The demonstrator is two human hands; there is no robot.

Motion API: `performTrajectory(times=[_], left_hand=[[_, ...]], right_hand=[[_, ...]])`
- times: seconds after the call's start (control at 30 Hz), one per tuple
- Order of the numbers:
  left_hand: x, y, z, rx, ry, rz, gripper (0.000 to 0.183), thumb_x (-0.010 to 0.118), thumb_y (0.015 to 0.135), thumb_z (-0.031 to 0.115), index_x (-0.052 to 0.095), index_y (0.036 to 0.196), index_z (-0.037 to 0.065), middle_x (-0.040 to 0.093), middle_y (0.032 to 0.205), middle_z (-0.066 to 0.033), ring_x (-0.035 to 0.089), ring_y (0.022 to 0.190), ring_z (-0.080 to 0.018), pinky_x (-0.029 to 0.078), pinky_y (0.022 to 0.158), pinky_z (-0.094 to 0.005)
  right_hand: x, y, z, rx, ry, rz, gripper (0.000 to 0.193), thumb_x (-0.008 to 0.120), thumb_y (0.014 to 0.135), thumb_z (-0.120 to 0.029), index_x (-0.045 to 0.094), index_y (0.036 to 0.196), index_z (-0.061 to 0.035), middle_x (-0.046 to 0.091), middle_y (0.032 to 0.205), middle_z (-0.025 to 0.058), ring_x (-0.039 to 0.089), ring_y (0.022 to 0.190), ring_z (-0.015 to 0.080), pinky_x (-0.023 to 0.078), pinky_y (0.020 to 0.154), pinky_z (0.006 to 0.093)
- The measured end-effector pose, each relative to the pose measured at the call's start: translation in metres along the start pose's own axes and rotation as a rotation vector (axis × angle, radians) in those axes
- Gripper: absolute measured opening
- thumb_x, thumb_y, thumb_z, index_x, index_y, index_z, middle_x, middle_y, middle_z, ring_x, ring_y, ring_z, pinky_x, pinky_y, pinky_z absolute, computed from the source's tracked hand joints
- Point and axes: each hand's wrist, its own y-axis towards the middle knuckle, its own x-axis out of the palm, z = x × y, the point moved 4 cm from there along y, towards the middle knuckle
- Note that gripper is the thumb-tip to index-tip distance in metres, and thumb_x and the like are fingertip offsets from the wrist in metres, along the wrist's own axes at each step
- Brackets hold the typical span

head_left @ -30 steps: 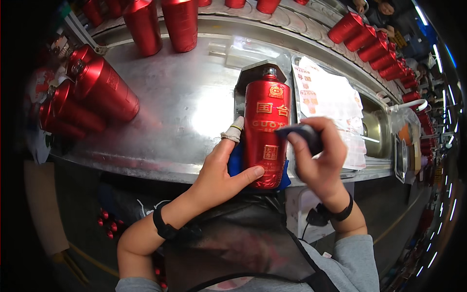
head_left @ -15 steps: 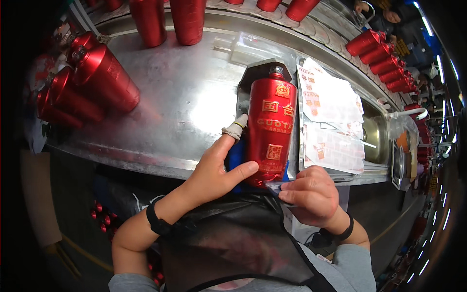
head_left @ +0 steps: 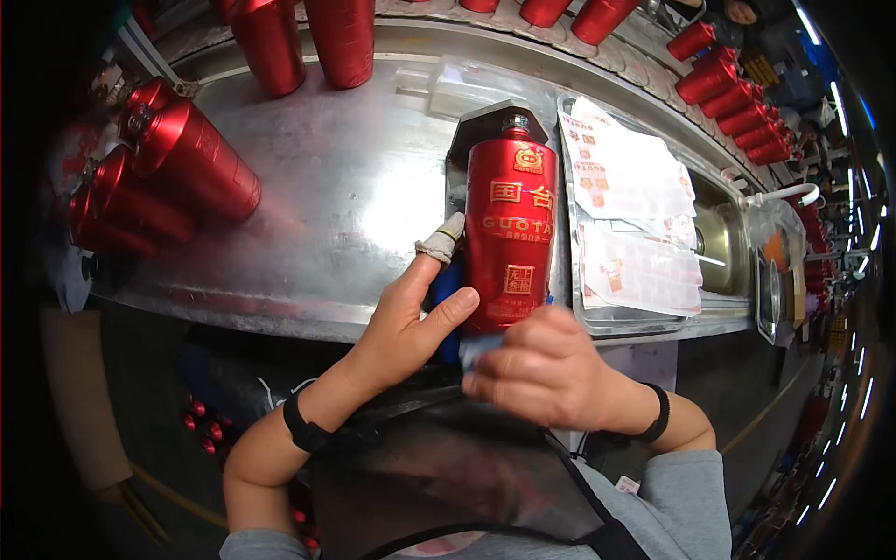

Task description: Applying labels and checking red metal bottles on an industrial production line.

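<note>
A red bottle [head_left: 511, 243] with gold lettering lies face up, neck away from me, in a dark angular cradle [head_left: 459, 140] with blue material beside it. My left hand [head_left: 411, 313] lies along the bottle's left side. Its thumb rests at the lower edge, and its index finger, in a whitish finger cover [head_left: 441, 239], reaches up the side; the other fingers are hidden. At the bottle's base, my right hand [head_left: 537, 369] is closed, blurred by motion, on a small pale-blue flat piece [head_left: 479, 349] whose kind I cannot make out.
Printed white sheets [head_left: 635, 187] lie in a metal tray right of the bottle, with a sink [head_left: 719, 247] beyond. Several red bottles [head_left: 201, 159] stand on the left of the metal table [head_left: 308, 187]. More red bottles [head_left: 733, 103] line the conveyor behind.
My right hand has moved left across the bottle's base with the small flat piece. My left hand keeps its place beside the bottle; the whole view has shifted slightly.
</note>
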Motion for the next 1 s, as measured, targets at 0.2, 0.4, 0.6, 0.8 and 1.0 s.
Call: performTrajectory(times=[0.2,0.4,0.6,0.8,1.0], left_hand=[[0.001,0.000,0.000,-0.010,0.003,0.003,0.073,0.060,0.100,0.029,0.025,0.154,-0.006,0.034,0.157,-0.0194,0.027,0.148,-0.0253,0.021,0.120,-0.0368],[-0.004,-0.003,0.012,0.057,0.296,0.015,0.078,0.063,0.096,0.034,0.028,0.152,-0.006,0.034,0.156,-0.0229,0.032,0.147,-0.0304,0.020,0.120,-0.0400],[0.013,-0.011,0.034,0.337,1.005,-0.096,0.049,0.066,0.088,0.051,0.066,0.132,0.028,0.027,0.157,-0.0294,0.033,0.142,-0.0471,0.010,0.113,-0.0658],[0.012,0.018,0.040,0.395,1.086,-0.057,0.044,0.062,0.090,0.051,0.070,0.126,0.027,0.025,0.158,-0.0302,0.032,0.142,-0.0489,0.011,0.112,-0.0679],[0.022,0.006,0.046,0.481,1.132,-0.136,0.032,0.067,0.086,0.050,0.076,0.105,0.026,0.027,0.159,-0.0274,0.027,0.143,-0.0510,0.020,0.106,-0.0724]], right_hand=[[-0.014,-0.007,0.005,0.127,-0.031,0.097,0.030,0.080,0.063,-0.009,0.073,0.091,-0.0091,0.067,0.087,0.0028,0.058,0.074,0.0197,0.045,0.064,0.0324],[-0.021,-0.057,0.051,0.936,0.291,0.442,0.021,0.078,0.083,-0.007,0.059,0.093,-0.0040,0.061,0.084,0.0049,0.057,0.075,0.0107,0.046,0.068,0.0257],[-0.014,-0.075,0.049,0.888,0.470,0.505,0.027,0.077,0.085,-0.006,0.054,0.099,-0.0029,0.059,0.094,0.0032,0.055,0.083,0.0082,0.045,0.075,0.0227],[-0.008,-0.077,0.051,0.960,0.579,0.563,0.029,0.077,0.085,-0.006,0.053,0.101,-0.0025,0.058,0.094,0.0032,0.055,0.085,0.0091,0.046,0.076,0.0239],[-0.014,-0.089,0.048,0.898,0.583,0.528,0.026,0.076,0.084,-0.004,0.053,0.097,-0.0027,0.058,0.091,0.0041,0.055,0.081,0.0086,0.045,0.074,0.0231]])
